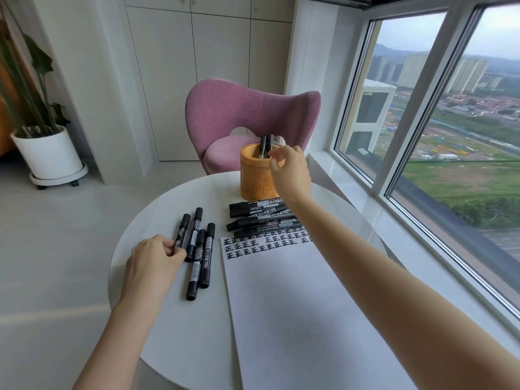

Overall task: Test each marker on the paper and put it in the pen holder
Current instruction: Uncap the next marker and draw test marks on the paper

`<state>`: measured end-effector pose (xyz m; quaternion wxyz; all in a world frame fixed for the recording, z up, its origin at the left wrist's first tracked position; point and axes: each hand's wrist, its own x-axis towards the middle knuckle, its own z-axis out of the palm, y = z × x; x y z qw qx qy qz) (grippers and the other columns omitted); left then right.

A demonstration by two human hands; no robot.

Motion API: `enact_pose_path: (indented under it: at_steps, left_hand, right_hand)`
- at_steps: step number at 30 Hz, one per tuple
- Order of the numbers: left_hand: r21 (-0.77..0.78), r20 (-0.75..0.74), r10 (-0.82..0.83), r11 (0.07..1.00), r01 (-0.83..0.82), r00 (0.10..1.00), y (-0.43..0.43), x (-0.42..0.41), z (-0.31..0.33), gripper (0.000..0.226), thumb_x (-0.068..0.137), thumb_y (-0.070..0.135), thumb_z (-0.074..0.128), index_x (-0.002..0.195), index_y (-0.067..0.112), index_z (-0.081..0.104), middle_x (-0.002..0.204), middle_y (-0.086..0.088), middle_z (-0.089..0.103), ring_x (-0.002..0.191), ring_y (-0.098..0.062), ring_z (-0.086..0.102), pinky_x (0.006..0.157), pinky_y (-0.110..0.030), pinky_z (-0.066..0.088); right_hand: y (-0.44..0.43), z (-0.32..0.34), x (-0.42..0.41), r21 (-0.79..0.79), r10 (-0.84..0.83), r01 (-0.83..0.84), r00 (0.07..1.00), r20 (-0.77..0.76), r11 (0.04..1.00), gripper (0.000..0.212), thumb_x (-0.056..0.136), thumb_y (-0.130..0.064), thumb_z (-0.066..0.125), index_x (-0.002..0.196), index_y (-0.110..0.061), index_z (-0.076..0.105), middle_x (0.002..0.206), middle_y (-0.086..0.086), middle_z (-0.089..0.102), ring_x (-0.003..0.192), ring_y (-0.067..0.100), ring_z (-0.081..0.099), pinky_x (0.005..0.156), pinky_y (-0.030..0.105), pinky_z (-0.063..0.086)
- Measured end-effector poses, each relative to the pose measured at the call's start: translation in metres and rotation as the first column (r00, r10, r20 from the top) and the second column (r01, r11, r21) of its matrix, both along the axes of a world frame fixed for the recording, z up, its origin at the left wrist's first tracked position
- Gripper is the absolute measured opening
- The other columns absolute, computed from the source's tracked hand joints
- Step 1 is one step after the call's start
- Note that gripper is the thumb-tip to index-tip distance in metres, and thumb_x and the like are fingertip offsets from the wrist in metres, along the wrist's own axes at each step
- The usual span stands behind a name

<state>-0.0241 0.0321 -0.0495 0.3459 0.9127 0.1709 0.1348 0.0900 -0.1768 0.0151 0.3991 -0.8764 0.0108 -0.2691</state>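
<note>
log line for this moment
left hand pinches leftmost marker | right hand at pen holder rim, grip unclear | paper top rows marked

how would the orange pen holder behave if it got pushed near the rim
The pen holder looks thick-walled and wide-based, so it would probably slide rather than tip. With few markers inside, it may shift easily on the glossy table.

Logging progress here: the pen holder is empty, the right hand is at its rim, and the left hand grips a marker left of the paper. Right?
Not quite. The head view shows two markers standing in the pen holder. The right hand is at its rim, and the left hand grips a marker left of the paper.
</note>
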Motion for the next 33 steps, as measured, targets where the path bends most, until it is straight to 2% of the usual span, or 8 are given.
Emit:
enact_pose_path:
  at_steps: [9, 11, 14, 20, 22, 25, 29, 33]
  left_hand:
    - [-0.219, 0.147, 0.005, 0.975, 0.027, 0.989, 0.005, -0.013, 0.009, 0.016, 0.083, 0.009, 0.062, 0.098, 0.007, 0.068, 0.082, -0.003, 0.066, 0.074, -0.011, 0.062, 0.066, -0.017, 0.039]
    - [-0.300, 0.167, -0.060, 0.948, 0.108, 0.984, 0.000, -0.016, 0.015, 0.012, 0.084, 0.009, 0.062, 0.093, 0.014, 0.067, 0.077, 0.007, 0.065, 0.063, 0.007, 0.060, 0.059, -0.003, 0.039]
    - [-0.432, 0.177, -0.188, 0.867, 0.248, 0.966, -0.015, -0.019, 0.022, 0.012, 0.083, 0.011, 0.065, 0.088, 0.022, 0.067, 0.085, 0.008, 0.068, 0.076, 0.003, 0.061, 0.063, -0.005, 0.044]
    - [-0.540, 0.225, -0.346, 0.734, 0.412, 0.911, -0.048, -0.032, 0.029, 0.007, 0.087, 0.013, 0.062, 0.086, 0.019, 0.067, 0.065, 0.005, 0.067, 0.051, 0.001, 0.058, 0.050, -0.010, 0.046]
    - [-0.472, 0.245, -0.354, 0.770, 0.430, 0.903, -0.049, -0.032, 0.026, 0.008, 0.089, 0.016, 0.060, 0.088, 0.020, 0.067, 0.068, 0.006, 0.066, 0.052, 0.001, 0.056, 0.052, -0.009, 0.045]
    - [-0.198, 0.269, -0.376, 0.879, 0.433, 0.887, -0.047, -0.029, 0.018, 0.030, 0.084, 0.010, 0.065, 0.108, 0.027, 0.058, 0.098, 0.008, 0.062, 0.081, 0.002, 0.056, 0.071, -0.012, 0.046]
    - [-0.042, 0.275, -0.571, 0.797, 0.602, 0.774, -0.055, -0.031, 0.012, 0.057, 0.080, 0.013, 0.071, 0.127, 0.033, 0.046, 0.118, 0.017, 0.052, 0.110, 0.004, 0.047, 0.092, -0.017, 0.037]
    - [0.036, 0.232, -0.666, 0.734, 0.678, 0.709, -0.068, -0.036, 0.010, 0.017, 0.089, 0.018, 0.060, 0.092, 0.034, 0.057, 0.081, 0.019, 0.063, 0.079, 0.009, 0.056, 0.068, -0.009, 0.038]
  right_hand:
    - [0.015, -0.028, -0.070, 0.103, 0.268, -0.269, 0.963, 0.019, 0.958, 0.015, 0.090, -0.008, 0.051, 0.095, -0.016, 0.064, 0.089, -0.007, 0.061, 0.074, 0.011, 0.055, 0.066, 0.034, 0.048]
    - [0.018, -0.036, -0.085, -0.036, 0.418, -0.418, 0.908, 0.015, 0.908, 0.028, 0.091, -0.006, 0.053, 0.115, -0.020, 0.059, 0.083, -0.010, 0.057, 0.066, 0.007, 0.050, 0.060, 0.033, 0.048]
    - [0.021, -0.045, -0.098, -0.346, 0.533, -0.513, 0.845, -0.042, 0.786, 0.060, 0.090, -0.011, 0.057, 0.143, -0.032, 0.038, 0.091, -0.008, 0.053, 0.069, 0.003, 0.043, 0.061, 0.029, 0.047]
    - [0.013, -0.053, -0.106, -0.418, 0.501, -0.435, 0.864, 0.055, 0.797, 0.030, 0.086, -0.014, 0.064, 0.116, -0.016, 0.064, 0.093, 0.002, 0.058, 0.078, 0.014, 0.056, 0.060, 0.035, 0.050]
    - [0.005, -0.056, -0.111, -0.349, 0.480, -0.429, 0.874, 0.071, 0.833, 0.024, 0.086, -0.020, 0.059, 0.109, -0.015, 0.064, 0.087, -0.002, 0.059, 0.070, 0.008, 0.052, 0.060, 0.032, 0.049]
    - [-0.006, -0.053, -0.124, -0.080, 0.498, -0.495, 0.867, 0.030, 0.866, 0.008, 0.092, -0.016, 0.056, 0.099, -0.015, 0.059, 0.072, -0.011, 0.057, 0.060, 0.007, 0.051, 0.059, 0.024, 0.043]
    - [-0.008, -0.042, -0.147, 0.367, 0.627, -0.582, 0.779, -0.006, 0.726, 0.005, 0.096, -0.008, 0.053, 0.092, -0.011, 0.054, 0.062, 0.005, 0.058, 0.053, 0.011, 0.052, 0.054, 0.027, 0.042]
    - [-0.008, -0.040, -0.157, 0.479, 0.624, -0.550, 0.782, 0.008, 0.684, 0.015, 0.095, -0.004, 0.054, 0.082, -0.013, 0.054, 0.053, -0.006, 0.053, 0.051, 0.009, 0.048, 0.054, 0.018, 0.038]
